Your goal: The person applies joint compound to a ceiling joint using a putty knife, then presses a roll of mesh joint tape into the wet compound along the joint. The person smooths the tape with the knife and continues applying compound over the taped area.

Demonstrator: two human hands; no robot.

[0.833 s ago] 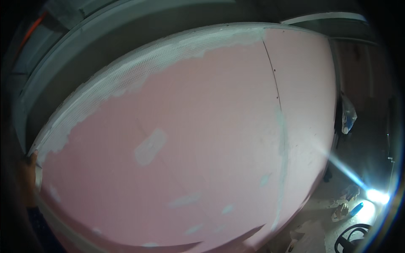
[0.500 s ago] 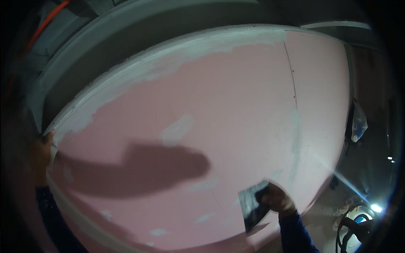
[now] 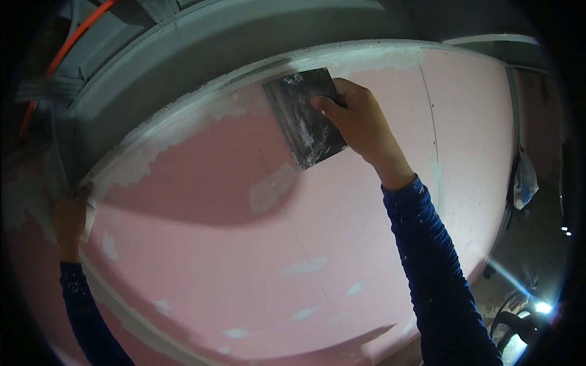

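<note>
My right hand (image 3: 361, 122) grips a wide, dark putty knife (image 3: 305, 119), its thumb lying over the blade. White smears mark the blade, which is at the upper part of a pink wallboard (image 3: 226, 256), by its curved top edge. A band of whitish mesh tape and filler (image 3: 165, 131) follows that edge. At the board's left corner my left hand (image 3: 70, 216) has its fingers closed around the end of a pale strip (image 3: 90, 221). Shadow partly hides those fingers.
A bright lamp (image 3: 542, 307) shines from the lower right. A clear plastic bag (image 3: 525, 182) hangs beyond the board's right edge. An orange hose (image 3: 76, 39) crosses the upper left, beside grey metal framing (image 3: 183, 46). Patches of filler (image 3: 305, 266) dot the board.
My right hand has carried the putty knife up and left, from the lower right of the board to the taped top edge. The left hand remains at the left corner.
</note>
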